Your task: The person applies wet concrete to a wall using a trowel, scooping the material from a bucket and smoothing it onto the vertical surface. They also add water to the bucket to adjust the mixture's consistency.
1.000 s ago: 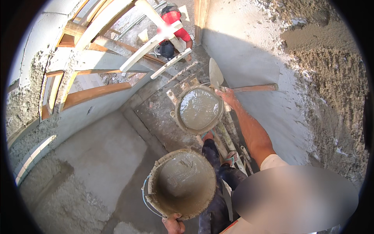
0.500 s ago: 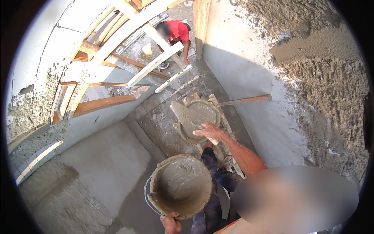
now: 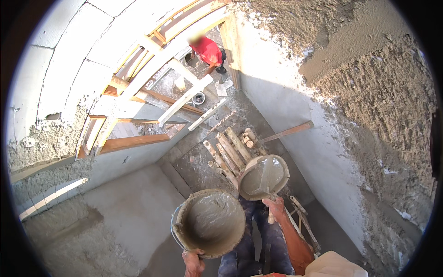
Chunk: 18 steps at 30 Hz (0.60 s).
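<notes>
My left hand [image 3: 194, 262] grips the near rim of a bucket [image 3: 177, 224] caked with mortar, tilted so that the wet grey mortar [image 3: 214, 221] inside shows. To its right, my right hand [image 3: 276, 207] is closed round the handle of a trowel [image 3: 267, 173] at the near rim of a round mortar pan [image 3: 284, 183]. The trowel's blade lies across the pan's opening, over wet mortar. Whether my right fingers also clasp the pan's rim, I cannot tell. Both vessels are in front of my stained dark trousers.
Bamboo poles [image 3: 229, 151] form a platform beyond the pan. A wooden handle [image 3: 290, 131] slants against the right wall [image 3: 295, 101]. Timber window frames [image 3: 134, 144] and white battens [image 3: 187, 99] stand at left and ahead. A person in a red shirt [image 3: 207, 51] bends beyond them.
The pan has come off the bamboo platform, nearer and to the right, baring the poles. My right hand and trowel have come nearer too. The person in red has shifted.
</notes>
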{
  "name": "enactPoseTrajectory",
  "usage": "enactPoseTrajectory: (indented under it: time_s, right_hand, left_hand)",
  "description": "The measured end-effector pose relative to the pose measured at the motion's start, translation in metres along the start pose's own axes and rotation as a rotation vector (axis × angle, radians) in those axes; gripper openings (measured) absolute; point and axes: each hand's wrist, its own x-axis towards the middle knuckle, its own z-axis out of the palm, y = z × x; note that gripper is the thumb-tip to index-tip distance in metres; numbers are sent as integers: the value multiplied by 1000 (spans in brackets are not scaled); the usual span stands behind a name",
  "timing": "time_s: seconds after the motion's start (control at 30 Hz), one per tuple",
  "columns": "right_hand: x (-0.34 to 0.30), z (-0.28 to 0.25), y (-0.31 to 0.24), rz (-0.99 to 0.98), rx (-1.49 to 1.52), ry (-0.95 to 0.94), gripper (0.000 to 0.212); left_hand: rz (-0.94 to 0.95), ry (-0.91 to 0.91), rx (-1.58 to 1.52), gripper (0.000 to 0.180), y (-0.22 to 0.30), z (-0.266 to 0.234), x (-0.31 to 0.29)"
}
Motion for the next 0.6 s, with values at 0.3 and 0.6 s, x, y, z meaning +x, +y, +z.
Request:
enactPoseTrajectory:
  time_s: [0.3, 0.6]
  right_hand:
    - [-77, -100, 148, 388, 429, 721, 49]
    - [-117, -226, 285, 334, 1099, 974, 21]
  left_hand:
    - [-44, -18, 162, 38, 5, 38, 4]
    - [-37, -189, 324, 44, -4, 99, -13]
